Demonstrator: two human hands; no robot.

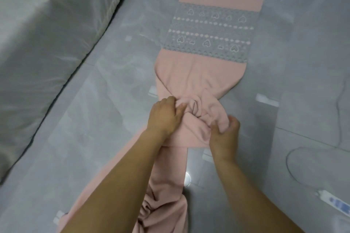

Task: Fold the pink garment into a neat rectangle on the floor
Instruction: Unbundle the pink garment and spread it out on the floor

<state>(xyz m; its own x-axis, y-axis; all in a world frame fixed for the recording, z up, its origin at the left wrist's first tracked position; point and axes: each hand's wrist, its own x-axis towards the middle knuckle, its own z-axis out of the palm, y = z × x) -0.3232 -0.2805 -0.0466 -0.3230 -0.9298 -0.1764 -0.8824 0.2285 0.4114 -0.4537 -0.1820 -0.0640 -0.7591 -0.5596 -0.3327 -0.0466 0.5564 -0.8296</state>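
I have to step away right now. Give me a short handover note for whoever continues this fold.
Left hand: gripping the bunched middle of the pink garment.
Right hand: pinching the same bunch from the other side.
Garment: on the grey floor beside the white bedding; far end with the grey patterned band lies flat, near end is crumpled under the arms.
Done: far end laid out.
Left: smooth the bunched middle, fold into a rectangle.

Home bedroom: bed with pale sheets beside glossy grey tiled floor, power strip with white cable.
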